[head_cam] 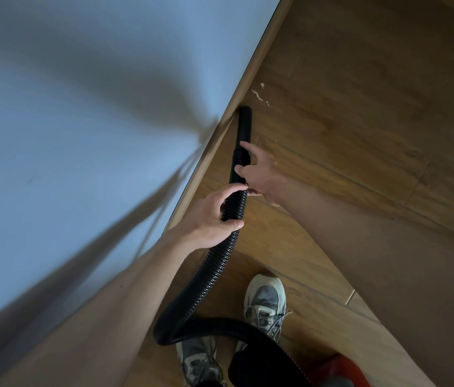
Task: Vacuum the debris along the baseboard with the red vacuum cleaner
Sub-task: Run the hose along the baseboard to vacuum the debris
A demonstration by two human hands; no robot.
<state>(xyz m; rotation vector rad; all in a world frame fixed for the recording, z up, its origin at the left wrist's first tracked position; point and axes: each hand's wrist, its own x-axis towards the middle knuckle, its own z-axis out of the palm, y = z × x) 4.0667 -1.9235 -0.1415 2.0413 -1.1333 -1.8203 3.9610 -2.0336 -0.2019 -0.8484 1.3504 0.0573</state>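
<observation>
A black ribbed vacuum hose [209, 277] runs up from the bottom of the view and ends in a smooth black nozzle [244, 124], whose tip rests on the floor against the wooden baseboard [250, 65]. My left hand [211, 219] is wrapped around the hose lower down. My right hand [259, 174] grips it just above, close to the nozzle joint. White debris scraps [257, 94] lie on the wood floor just beyond the nozzle tip, beside the baseboard. A corner of the red vacuum cleaner [343, 367] shows at the bottom edge.
A pale blue-grey wall [80, 107] fills the left side. Wood-plank floor [373, 121] spreads to the right. My two grey sneakers [264, 300] stand below the hose loop. A few tiny white specks [275, 162] sit near my right hand.
</observation>
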